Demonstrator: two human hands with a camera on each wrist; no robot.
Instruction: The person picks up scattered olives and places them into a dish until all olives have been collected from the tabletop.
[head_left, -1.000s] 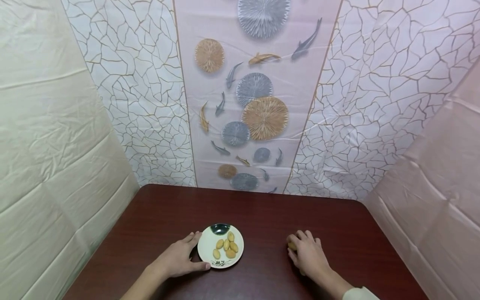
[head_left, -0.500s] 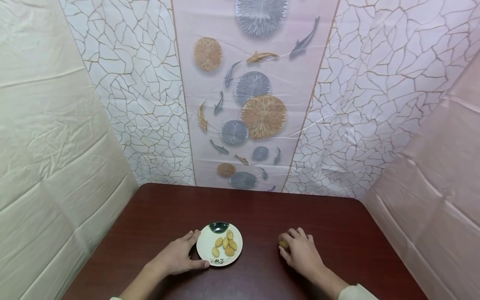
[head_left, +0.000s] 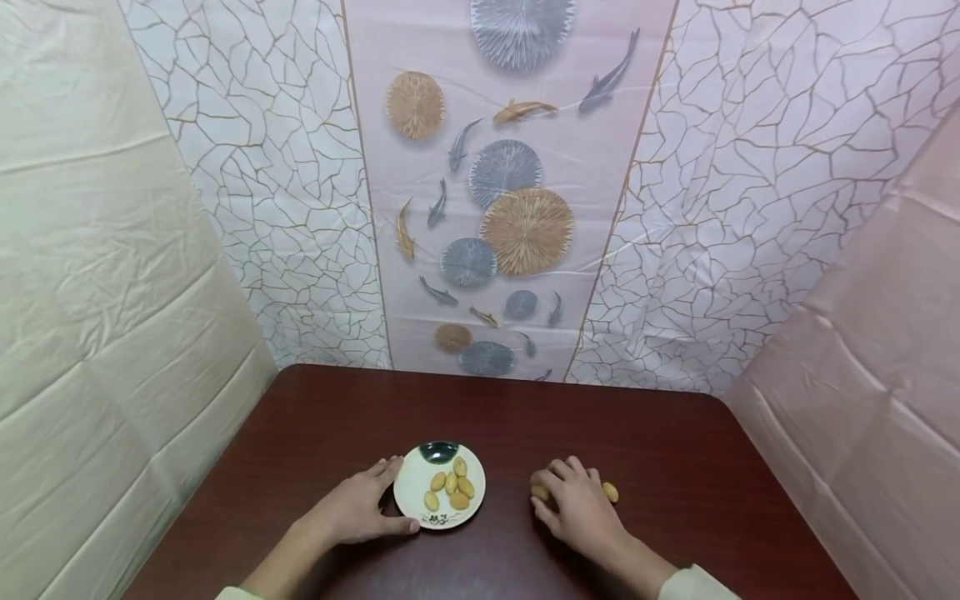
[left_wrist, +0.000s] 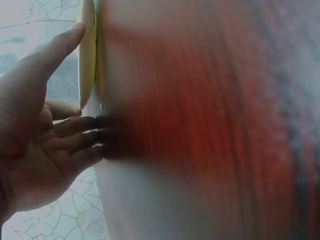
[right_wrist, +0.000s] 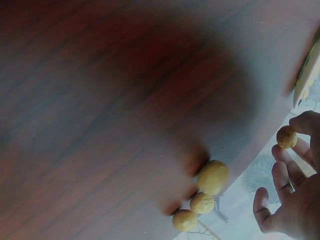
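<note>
A small white plate (head_left: 420, 475) with a dark green patch holds several small yellow oval fruits (head_left: 451, 483). Along its left rim rests my left hand (head_left: 358, 508), thumb and fingers spread and fairly straight; the left wrist view has the thumb and index fingertip at the plate's edge (left_wrist: 86, 60). To the right of the plate, over the table, my right hand (head_left: 579, 504) pinches one yellow-brown fruit (right_wrist: 286, 137) between thumb and index finger, the other fingers loosely bent. Behind that hand a loose fruit (head_left: 611, 492) lies on the table.
Three fruits (right_wrist: 213, 177) lie in a row on the dark red-brown table (head_left: 480, 408) in the right wrist view. A patterned cloth (head_left: 480, 250) hangs behind the table's far edge. Cream cloth (head_left: 112, 333) hangs at the left and right sides.
My right hand has moved left toward the plate with the pinched fruit, and a fruit on the table now shows behind it. The left hand stays at the plate's rim.
</note>
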